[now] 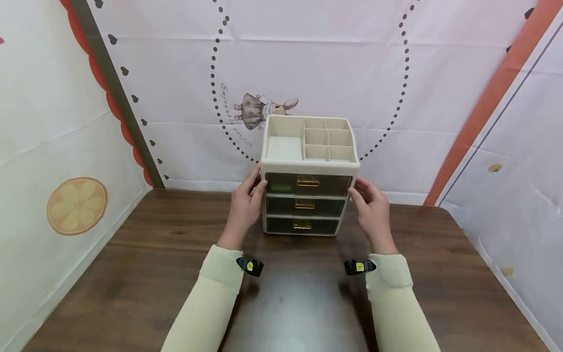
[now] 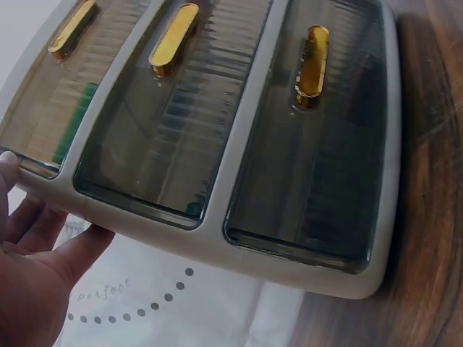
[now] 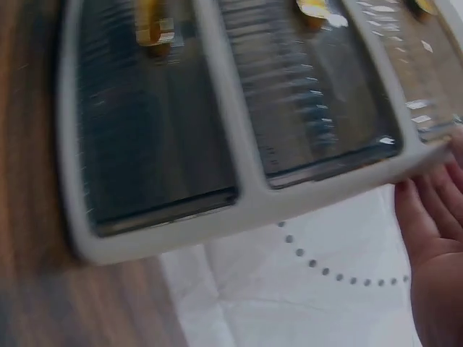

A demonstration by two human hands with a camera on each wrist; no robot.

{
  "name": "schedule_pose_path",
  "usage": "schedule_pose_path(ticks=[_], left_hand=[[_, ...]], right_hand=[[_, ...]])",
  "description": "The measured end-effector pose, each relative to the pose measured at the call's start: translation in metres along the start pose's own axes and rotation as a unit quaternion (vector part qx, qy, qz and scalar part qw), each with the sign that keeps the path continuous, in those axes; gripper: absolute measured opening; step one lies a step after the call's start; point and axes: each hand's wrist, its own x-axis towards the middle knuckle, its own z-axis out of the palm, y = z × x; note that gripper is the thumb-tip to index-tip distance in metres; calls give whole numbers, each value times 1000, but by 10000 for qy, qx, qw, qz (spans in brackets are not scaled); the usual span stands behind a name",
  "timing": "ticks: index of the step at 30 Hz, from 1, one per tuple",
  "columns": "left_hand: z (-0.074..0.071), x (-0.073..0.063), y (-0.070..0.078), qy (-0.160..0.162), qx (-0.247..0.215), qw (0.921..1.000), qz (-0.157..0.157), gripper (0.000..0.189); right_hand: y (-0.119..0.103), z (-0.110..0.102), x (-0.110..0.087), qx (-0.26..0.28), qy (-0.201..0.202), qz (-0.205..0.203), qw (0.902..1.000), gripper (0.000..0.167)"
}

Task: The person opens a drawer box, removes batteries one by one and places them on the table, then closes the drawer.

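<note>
cream plastic organizer (image 1: 310, 167) with three smoky drawers (image 1: 325, 207) sits mid-frame; i see the left hand (image 1: 246, 203) and right hand (image 1: 374, 209) gripping its opposite sides. it blocks part of the printed rabbit (image 1: 252, 111) on the white cloth (image 1: 176, 88) across the top. below, i get dark brown wooden table (image 1: 132, 288); something green (image 1: 280, 188) shows dimly, left in the top drawer (image 1: 329, 186).

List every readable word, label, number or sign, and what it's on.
"perfect": white dotted-print cloth backdrop.
"Enjoyable", probably: same backdrop, small lettering.
Yellow labels on black wristbands: too small to read.
Cream plastic organizer with three smoky drawers: no text readable.
</note>
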Motion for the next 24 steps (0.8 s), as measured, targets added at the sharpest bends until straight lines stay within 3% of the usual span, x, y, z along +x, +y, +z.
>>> schedule_pose_path(ticks=[4,9,11,14,17,20,24], left_hand=[[3,-4,-4,16,-61,10000,38,49],[1,1,-5,54,-30,9999,132,50],[-2,2,-3,29,-25,9998,183,50],[-4,4,-2,-1,-41,9997,248,50],[-4,5,-2,13,-34,9996,262,49],[-4,4,-3,-25,-24,9996,267,49],[-4,2,-6,-83,-20,9998,193,49]], right_hand=[[0,-6,-2,101,-168,118,9997,44],[-4,-10,4,-23,-348,-82,9994,43],[-8,-9,4,-103,-160,-224,9996,41],[-13,-6,4,-194,493,-613,9967,34],[-20,-1,3,-193,1274,-1277,9834,27],[-27,4,1,-201,1862,-1990,9619,22],[-34,16,-1,-199,2030,-2798,9381,17]])
